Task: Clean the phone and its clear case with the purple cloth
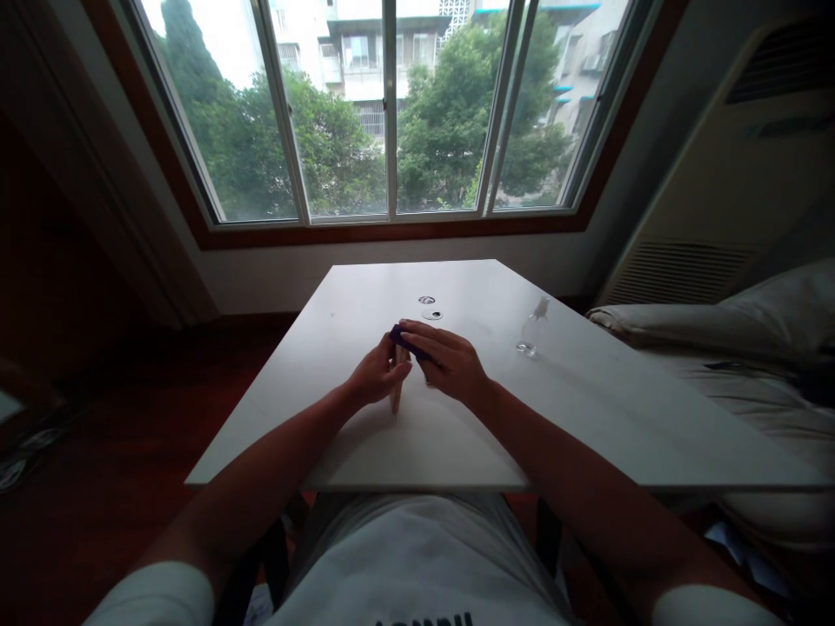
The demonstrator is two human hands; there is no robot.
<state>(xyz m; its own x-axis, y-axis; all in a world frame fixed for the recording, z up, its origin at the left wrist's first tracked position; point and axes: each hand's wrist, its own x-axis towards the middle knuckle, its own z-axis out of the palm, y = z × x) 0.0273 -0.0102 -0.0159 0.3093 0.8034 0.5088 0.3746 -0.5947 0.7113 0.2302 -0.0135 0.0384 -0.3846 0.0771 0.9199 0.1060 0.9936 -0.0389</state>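
Hands [377, 374] [451, 358] on purple object [397, 332], white table [587, 417], window [390, 156], trees [450, 113] outside

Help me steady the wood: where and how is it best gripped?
Probably by the lower end of the wood, from the near side: it looks slim and roughly upright, with the left hand and right hand around its top but that end bare.

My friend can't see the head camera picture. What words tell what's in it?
The left hand holds a thin brownish piece at a white table, while the right hand touches something dark purple at its top. A clear object sits to the right; beyond, a window shows trees.
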